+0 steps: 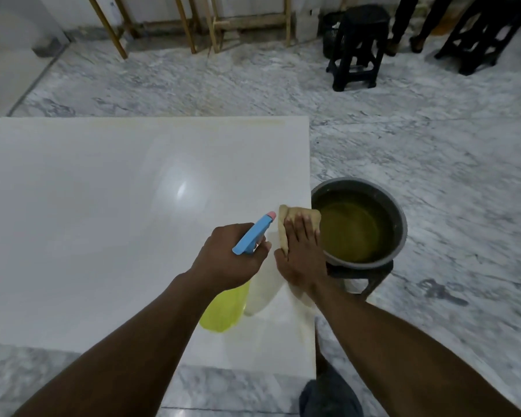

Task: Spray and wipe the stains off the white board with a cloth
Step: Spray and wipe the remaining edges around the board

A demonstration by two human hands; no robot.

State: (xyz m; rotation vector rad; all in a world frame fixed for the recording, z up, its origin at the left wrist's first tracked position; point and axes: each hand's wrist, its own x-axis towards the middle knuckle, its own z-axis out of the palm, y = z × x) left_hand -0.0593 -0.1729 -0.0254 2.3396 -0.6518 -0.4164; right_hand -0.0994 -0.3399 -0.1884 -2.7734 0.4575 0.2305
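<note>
White board [103,221] lies flat before me; my right hand [301,254] presses the tan cloth [298,216] flat at its right edge, while my left hand [229,260] grips the spray bottle [238,284] above the board.

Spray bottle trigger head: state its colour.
Blue, with a pink nozzle tip, on the spray bottle held in the left hand; head view.
</note>
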